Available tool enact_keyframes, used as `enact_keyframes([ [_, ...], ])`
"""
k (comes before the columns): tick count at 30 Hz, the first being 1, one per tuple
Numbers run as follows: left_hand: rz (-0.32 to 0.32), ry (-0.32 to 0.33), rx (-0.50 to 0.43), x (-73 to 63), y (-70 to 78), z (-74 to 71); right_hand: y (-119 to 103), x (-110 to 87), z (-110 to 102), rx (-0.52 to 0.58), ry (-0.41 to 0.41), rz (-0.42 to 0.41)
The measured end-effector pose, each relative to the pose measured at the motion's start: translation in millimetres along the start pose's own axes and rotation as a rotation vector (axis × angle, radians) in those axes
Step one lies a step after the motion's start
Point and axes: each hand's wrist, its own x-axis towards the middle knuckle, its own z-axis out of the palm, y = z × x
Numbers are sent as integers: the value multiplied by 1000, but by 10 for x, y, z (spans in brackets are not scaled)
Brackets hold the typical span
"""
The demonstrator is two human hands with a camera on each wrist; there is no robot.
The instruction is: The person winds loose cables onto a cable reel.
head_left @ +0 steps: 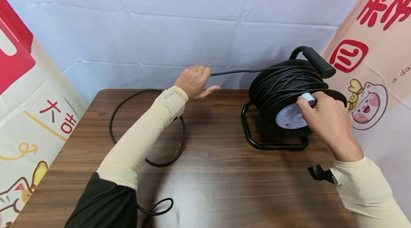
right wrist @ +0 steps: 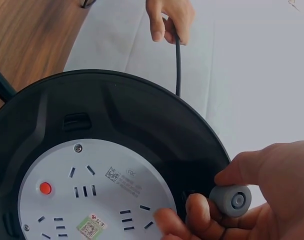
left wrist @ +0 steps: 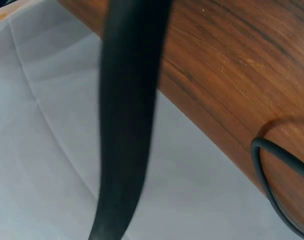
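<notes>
A black cable reel (head_left: 268, 114) stands on the table's right side, wound with many turns of black cable (head_left: 289, 83). Its near face carries a pale socket panel (right wrist: 97, 200) with a red button (right wrist: 45, 188). My right hand (head_left: 330, 121) grips the grey crank knob (right wrist: 231, 200) at the edge of that panel, thumb and fingers around it. Left of the reel, my left hand (head_left: 193, 81) holds the cable (head_left: 236, 72), which runs fairly straight from there to the top of the drum. In the left wrist view a blurred dark band (left wrist: 129, 100) crosses close to the camera.
Loose cable (head_left: 184, 135) lies in a wide loop on the table under my left forearm, with a smaller loop (head_left: 162, 213) nearer me. The reel has a tubular stand (head_left: 276, 146) and a carrying handle (head_left: 319, 62). A pale cloth (head_left: 160, 35) hangs behind the table (head_left: 224, 185).
</notes>
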Motion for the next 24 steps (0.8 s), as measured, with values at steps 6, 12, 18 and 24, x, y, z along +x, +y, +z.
enact_keyframes([
  [6, 37, -29, 34, 22, 3, -15, 13, -1, 3, -8, -6, 4],
  [12, 43, -25, 19, 17, 16, -11, 25, -5, 12, -8, -7, 2],
  [18, 55, 18, -16, 2, 23, 24, 37, 0, 1, 2, -2, 8],
  [24, 67, 11, -7, 9, 10, 15, 51, 27, -49, 8, 0, 26],
])
